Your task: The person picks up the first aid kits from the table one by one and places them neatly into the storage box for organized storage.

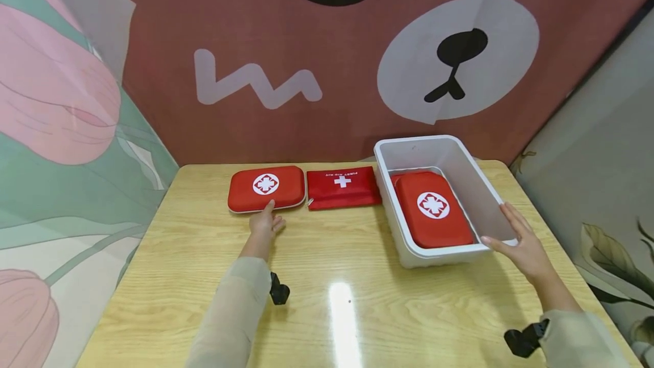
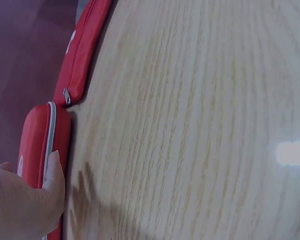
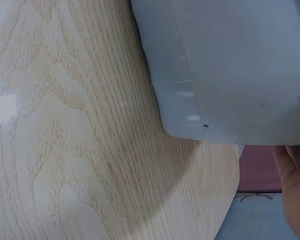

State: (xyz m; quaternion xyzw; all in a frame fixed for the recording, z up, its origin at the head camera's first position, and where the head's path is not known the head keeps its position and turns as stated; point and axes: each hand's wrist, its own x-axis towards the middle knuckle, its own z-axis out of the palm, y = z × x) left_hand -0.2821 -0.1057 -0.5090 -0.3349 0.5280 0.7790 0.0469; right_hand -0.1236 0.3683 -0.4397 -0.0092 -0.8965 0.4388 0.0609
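Observation:
On the table's left side lies a red hard zip case (image 1: pixel 245 193) with a white cross emblem. My left hand (image 1: pixel 262 222) touches its front edge. In the left wrist view, the thumb (image 2: pixel 54 172) lies along the case's zipped side (image 2: pixel 46 145). To its right is a flat red first aid pouch (image 1: pixel 327 195) with a white cross and zipper. A white plastic bin (image 1: pixel 413 257) stands at the right, holding a second red case (image 1: pixel 434 226) with the same emblem. My right hand (image 1: pixel 528 249) rests spread at the bin's front right corner; its fingers are partly hidden in the right wrist view.
The wooden table (image 1: pixel 306 288) has a bright light reflection near its front. A brown cloth (image 1: pixel 255 135) with a cartoon face hangs behind it. Printed floral cloths stand at the left (image 1: pixel 66 197) and right (image 1: pixel 613 163) sides.

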